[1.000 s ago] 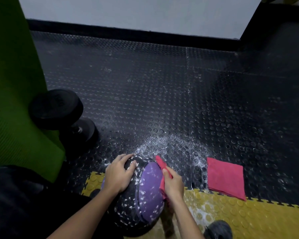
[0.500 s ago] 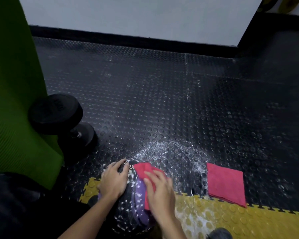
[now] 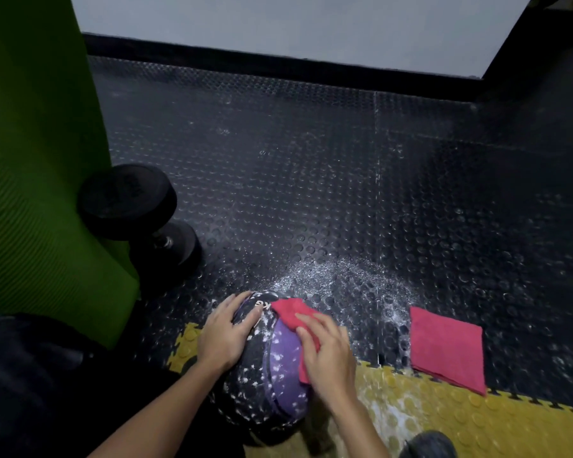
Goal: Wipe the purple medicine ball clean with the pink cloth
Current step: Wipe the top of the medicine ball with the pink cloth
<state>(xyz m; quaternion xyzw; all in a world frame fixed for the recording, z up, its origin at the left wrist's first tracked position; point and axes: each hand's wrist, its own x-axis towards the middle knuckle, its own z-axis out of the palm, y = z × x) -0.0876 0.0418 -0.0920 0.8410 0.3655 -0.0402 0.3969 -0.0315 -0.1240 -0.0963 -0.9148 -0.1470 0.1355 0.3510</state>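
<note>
Our left hand (image 3: 224, 332) lies flat on the round, flecked purple medicine ball (image 3: 283, 368). Our straight-fingered right hand (image 3: 328, 357) presses soft pink cloth (image 3: 290, 312) there.

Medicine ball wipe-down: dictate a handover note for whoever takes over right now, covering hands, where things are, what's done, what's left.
Left hand lies flat on the upper left of the medicine ball, steadying it.
Right hand presses the pink cloth flat on its top right.
The ball sits on the floor mats at the black-yellow seam; a spare folded cloth lies to its right.
Done: wiping under way.
Left: white specks cover both panels; wipe them all.
</note>
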